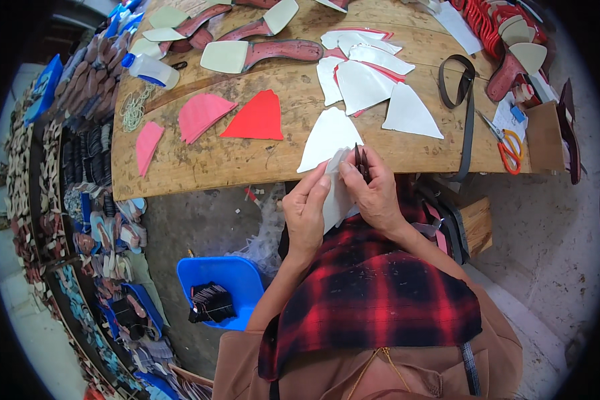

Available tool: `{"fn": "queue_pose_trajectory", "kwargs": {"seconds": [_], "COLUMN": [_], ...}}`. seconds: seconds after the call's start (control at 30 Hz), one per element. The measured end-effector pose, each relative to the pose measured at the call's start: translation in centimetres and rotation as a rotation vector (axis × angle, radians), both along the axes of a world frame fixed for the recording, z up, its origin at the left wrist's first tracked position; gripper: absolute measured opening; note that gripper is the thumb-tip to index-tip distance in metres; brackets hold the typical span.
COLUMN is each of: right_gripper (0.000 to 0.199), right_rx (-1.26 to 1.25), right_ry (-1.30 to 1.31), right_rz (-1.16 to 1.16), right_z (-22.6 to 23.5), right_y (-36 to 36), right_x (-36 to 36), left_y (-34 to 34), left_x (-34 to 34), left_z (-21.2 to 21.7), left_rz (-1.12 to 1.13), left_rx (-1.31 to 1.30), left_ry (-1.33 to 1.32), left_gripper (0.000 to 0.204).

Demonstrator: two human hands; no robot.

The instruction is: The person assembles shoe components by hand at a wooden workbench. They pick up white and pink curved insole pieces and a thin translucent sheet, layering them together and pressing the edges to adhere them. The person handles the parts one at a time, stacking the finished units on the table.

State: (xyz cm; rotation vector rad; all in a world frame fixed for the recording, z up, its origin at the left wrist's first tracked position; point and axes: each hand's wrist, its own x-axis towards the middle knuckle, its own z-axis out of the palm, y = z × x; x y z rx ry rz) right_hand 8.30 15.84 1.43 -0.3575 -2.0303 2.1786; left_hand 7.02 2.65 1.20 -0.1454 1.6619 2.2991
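Note:
Above my lap, at the table's front edge, my left hand [305,210] pinches a folded white shoe-upper-like piece [337,197]. My right hand [377,193] grips small dark thread snips [361,162], blades pointing up, while its thumb and finger press the same white piece near its top. Just beyond, a flat white fan-shaped piece [328,137] lies at the edge. Farther back is a loose pile of white pieces [363,87] with red showing beneath, and another white piece [412,112] to its right. A red piece [257,119] and pink pieces [205,115] lie to the left.
Shoe lasts [283,51] line the back of the wooden table [200,167]. A bottle [152,71] stands at left; a dark strap [465,120] and orange-handled scissors [510,148] lie at right. A blue bin [247,287] sits on the floor, shoe-filled racks [80,220] at far left.

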Motion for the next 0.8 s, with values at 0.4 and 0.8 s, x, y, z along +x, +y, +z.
{"fn": "queue_pose_trajectory", "kwargs": {"seconds": [0.4,0.8], "right_gripper": [0.017,0.024], "right_rx": [-0.232,0.14], "right_ry": [-0.122,-0.229], "right_rz": [0.063,0.159], "right_z": [0.8,-2.1], "right_y": [1.3,-0.2], "right_x": [2.0,3.7], "left_y": [-1.0,-5.5], "left_x": [-3.0,-6.1], "left_z": [0.4,0.2], "left_rz": [0.208,0.537], "left_rx": [-0.21,0.029], "left_ry": [0.188,0.263], "left_gripper": [0.023,0.014]}}
